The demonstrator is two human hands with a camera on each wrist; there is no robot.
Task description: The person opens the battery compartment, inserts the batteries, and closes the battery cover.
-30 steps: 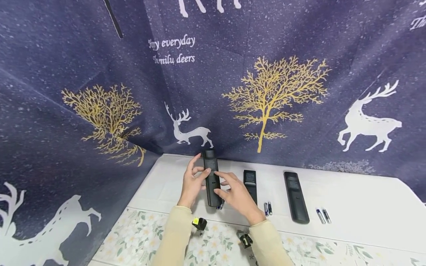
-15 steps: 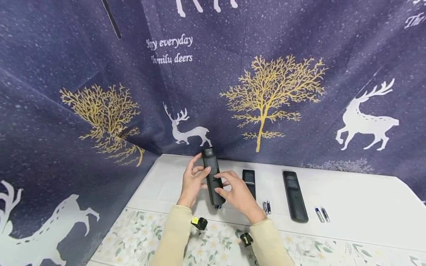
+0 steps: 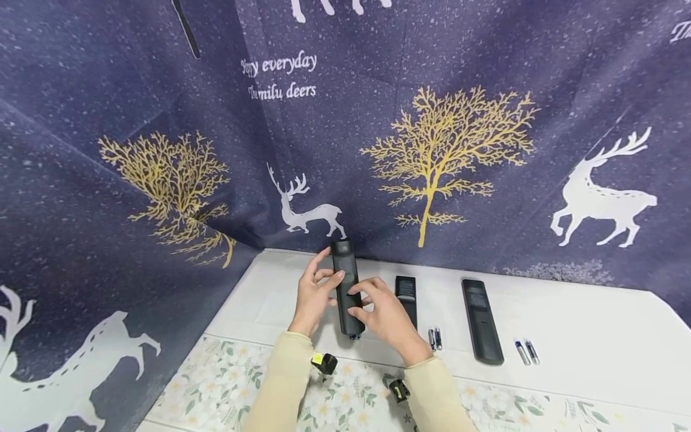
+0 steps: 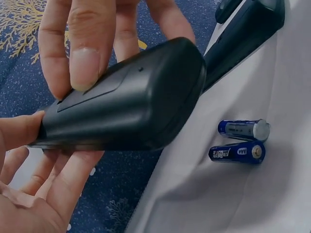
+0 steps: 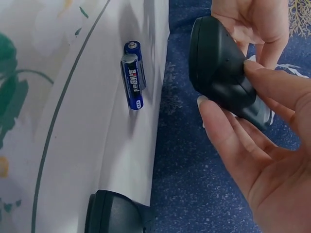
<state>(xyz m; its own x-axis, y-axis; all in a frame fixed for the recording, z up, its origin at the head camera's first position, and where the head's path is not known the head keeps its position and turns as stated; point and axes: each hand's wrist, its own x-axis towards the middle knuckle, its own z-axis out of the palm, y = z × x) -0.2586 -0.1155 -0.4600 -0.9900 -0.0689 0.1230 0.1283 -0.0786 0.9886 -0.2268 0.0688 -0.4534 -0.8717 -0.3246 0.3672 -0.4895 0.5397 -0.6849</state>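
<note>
A black remote control [image 3: 348, 288] is held above the white tabletop, its back with the battery cover [image 4: 92, 99] turned up. My left hand [image 3: 313, 300] grips its left side, thumb on the back. From the right, my right hand [image 3: 385, 315] holds the lower half between thumb and fingers, with fingertips at the cover's edge. The cover looks seated in the left wrist view. Two blue AAA batteries [image 4: 240, 141] lie side by side on the table under the remote's lower end, mostly hidden in the head view.
To the right lie a second black remote [image 3: 406, 297], partly behind my right hand, and a longer third one [image 3: 481, 321]. Each has a pair of batteries [image 3: 435, 339] or batteries [image 3: 526, 351] beside it. A floral cloth [image 3: 345, 396] covers the front; a dark deer-print curtain [image 3: 459, 72] hangs behind.
The remote's lower end has swung slightly right, over the two batteries. My right fingertip has slipped a little down the remote's back. Both hands keep their hold.
</note>
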